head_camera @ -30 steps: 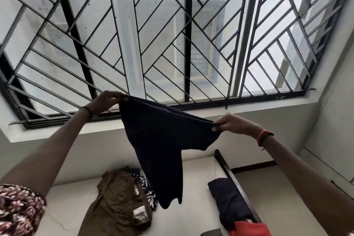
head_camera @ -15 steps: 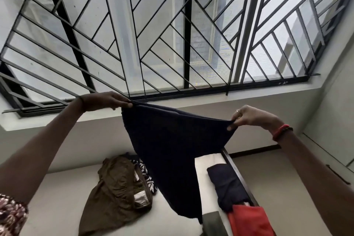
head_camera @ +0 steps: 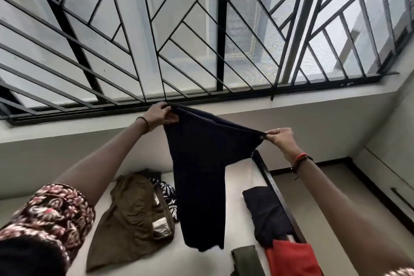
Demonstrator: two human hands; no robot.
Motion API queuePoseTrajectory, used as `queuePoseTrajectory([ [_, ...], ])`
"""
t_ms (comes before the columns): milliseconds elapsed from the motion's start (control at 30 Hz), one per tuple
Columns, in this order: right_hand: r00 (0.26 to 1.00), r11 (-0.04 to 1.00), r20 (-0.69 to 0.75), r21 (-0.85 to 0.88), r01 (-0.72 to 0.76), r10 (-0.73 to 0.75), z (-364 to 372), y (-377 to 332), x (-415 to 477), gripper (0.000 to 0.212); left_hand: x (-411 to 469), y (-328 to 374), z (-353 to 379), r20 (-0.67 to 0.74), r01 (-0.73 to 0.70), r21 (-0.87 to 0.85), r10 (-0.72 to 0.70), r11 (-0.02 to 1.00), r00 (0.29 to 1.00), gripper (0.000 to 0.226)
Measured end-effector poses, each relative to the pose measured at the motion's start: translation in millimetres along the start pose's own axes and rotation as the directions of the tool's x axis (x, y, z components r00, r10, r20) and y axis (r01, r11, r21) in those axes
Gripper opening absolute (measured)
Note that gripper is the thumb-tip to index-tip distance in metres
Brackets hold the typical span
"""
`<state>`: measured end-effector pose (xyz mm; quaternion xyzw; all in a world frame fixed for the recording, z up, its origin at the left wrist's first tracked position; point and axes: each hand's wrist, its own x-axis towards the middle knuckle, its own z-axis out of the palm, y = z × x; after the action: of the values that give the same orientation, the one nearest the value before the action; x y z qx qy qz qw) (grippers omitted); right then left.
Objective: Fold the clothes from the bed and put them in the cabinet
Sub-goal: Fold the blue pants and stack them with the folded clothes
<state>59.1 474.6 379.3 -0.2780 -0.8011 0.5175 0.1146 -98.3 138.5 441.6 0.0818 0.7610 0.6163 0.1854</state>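
A dark navy garment (head_camera: pixel 201 163) hangs in the air above the bed, stretched by its top edge between both hands. My left hand (head_camera: pixel 160 114) pinches the upper left corner, and my right hand (head_camera: pixel 281 139) pinches the upper right corner. Its long lower part dangles down to just above the white bed (head_camera: pixel 237 179). On the bed lie a crumpled olive garment (head_camera: pixel 132 215), a black-and-white patterned cloth (head_camera: pixel 167 195) behind it, a folded dark piece (head_camera: pixel 266 213), a red piece (head_camera: pixel 291 257) and a small olive folded piece (head_camera: pixel 246 260).
A large window with black metal grille (head_camera: pixel 201 40) fills the wall behind the bed. The bed's dark frame edge (head_camera: pixel 275 188) runs along the right side, with grey floor (head_camera: pixel 331 208) beyond it. A white wall panel (head_camera: pixel 394 163) stands at the far right.
The garment has swung from a wide spread to hanging long and narrow. Both hands kept their grip, and the view has tilted down to show more of the bed.
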Motion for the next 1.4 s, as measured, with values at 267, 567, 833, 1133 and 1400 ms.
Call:
queuePoseTrajectory([
  [267, 0.948, 0.964, -0.186, -0.107, 0.243, -0.26, -22.7, -28.7, 16.3, 0.02, 20.0, 26.4, 10.5, -0.109, -0.291, -0.058, 0.283, 0.955, 0.953, 0.021],
  [567, 0.972, 0.926, -0.006, -0.305, 0.223, -0.236, 43.9, 105.8, -49.7, 0.006, -38.5, -144.9, -4.2, -0.016, -0.207, 0.199, 0.214, 0.958, 0.977, 0.043],
  [833, 0.942, 0.914, 0.335, -0.387, 0.117, 0.021, 147.2, 295.4, -153.4, 0.036, -149.0, -402.4, -20.0, -0.044, 0.118, 0.466, -0.111, 0.877, 0.993, 0.036],
  [1133, 0.676, 0.748, 0.588, -0.659, 0.082, 0.444, 212.1, 416.4, -288.4, 0.019, -279.4, -585.3, -10.3, -0.072, 0.4, 0.426, -0.411, 0.811, 0.909, 0.029],
  [1400, 0.629, 0.819, 0.71, -0.539, 0.198, 0.315, 220.9, 416.0, -303.5, 0.017, -334.9, -655.0, -2.3, -0.29, 0.622, 0.386, -0.55, 0.682, 0.783, 0.014],
])
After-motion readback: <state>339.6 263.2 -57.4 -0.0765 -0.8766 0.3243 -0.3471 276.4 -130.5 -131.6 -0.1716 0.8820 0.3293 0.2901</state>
